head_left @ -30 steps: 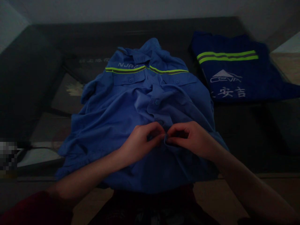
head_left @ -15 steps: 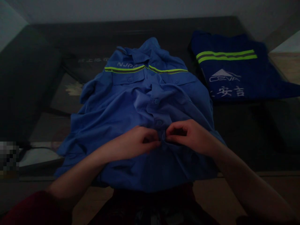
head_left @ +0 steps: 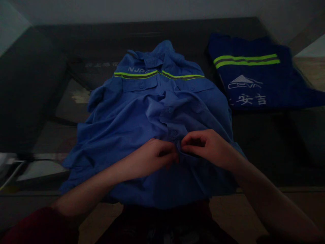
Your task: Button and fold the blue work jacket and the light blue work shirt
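Note:
A blue work shirt (head_left: 122, 118) with yellow-green reflective stripes lies front up, collar away from me, its hem at the near table edge. Down its middle runs the button placket, where a button (head_left: 173, 133) shows just above my hands. My right hand (head_left: 203, 145) pinches the placket's edge between thumb and fingers. Close beside it on the left, my left hand (head_left: 159, 154) is closed, fingertips at the same placket. What exactly the left fingertips grip is hidden in the dark folds.
A folded dark blue garment (head_left: 246, 74) with a reflective stripe and white lettering lies at the right on the dark table (head_left: 101, 37). Papers and a cable (head_left: 48, 160) are at the left. The scene is dim.
My left hand has shifted slightly right, closer to my right hand. The right hand keeps its pinch on the placket, and the shirt lies almost the same.

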{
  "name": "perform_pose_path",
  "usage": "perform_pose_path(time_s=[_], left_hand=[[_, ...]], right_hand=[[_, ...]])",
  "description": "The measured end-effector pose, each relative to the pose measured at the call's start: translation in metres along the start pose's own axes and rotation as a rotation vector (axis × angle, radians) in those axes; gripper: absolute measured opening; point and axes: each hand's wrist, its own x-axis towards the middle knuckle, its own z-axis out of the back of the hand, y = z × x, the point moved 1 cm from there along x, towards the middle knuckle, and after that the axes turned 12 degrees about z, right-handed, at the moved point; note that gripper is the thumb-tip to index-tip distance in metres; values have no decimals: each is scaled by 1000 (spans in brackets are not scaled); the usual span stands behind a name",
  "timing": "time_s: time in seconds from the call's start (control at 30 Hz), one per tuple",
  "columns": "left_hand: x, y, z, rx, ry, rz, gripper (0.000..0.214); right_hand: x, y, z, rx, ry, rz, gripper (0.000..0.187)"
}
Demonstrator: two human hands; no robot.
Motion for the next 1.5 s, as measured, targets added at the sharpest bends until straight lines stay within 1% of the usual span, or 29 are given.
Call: perform_pose_path(time_s=[0.2, 0.33, 0.5, 0.6, 0.67, 0.77, 0.87, 0.97, 1.1, 1.17, 1.23, 1.37, 1.5], left_hand=[[1, 5, -5, -108, 64, 36, 18], [3, 9, -8, -133, 82, 39, 15], [6, 11, -8, -155, 65, 20, 15], [6, 9, -5, -190, 83, 13, 13], [5, 7, -2, -215, 124, 15, 15], [5, 5, 3, -258, 164, 36, 27], [6, 5, 4, -255, 129, 51, 34], [7, 5, 2, -232, 86, 51, 34], [6, 4, 0, -233, 92, 67, 30], [6, 3, 0, -235, 96, 64, 30], [6, 4, 0, -244, 84, 55, 31], [6, 6, -1, -269, 46, 26, 30], [4, 5, -1, -230, 20, 17, 29]], right_hand=[[0, 1, -1, -17, 32, -12, 9], [0, 0, -3, -106, 79, 42, 14], [0, -3, -4, -315, 142, 197, 16], [0, -3, -4, -398, 166, 283, 21], [-1, -1, -4, -425, 158, 333, 22], [-2, 1, -5, -502, 126, 421, 22], [-3, 2, -7, -623, 109, 516, 25], [-4, 2, -8, -729, 98, 602, 30], [-4, 4, -8, -769, 82, 683, 33], [-4, 5, -8, -762, 74, 694, 32], [-4, 5, -8, -745, 68, 676, 31], [-4, 4, -9, -636, 46, 605, 27], [-4, 4, -8, -484, 18, 510, 22]])
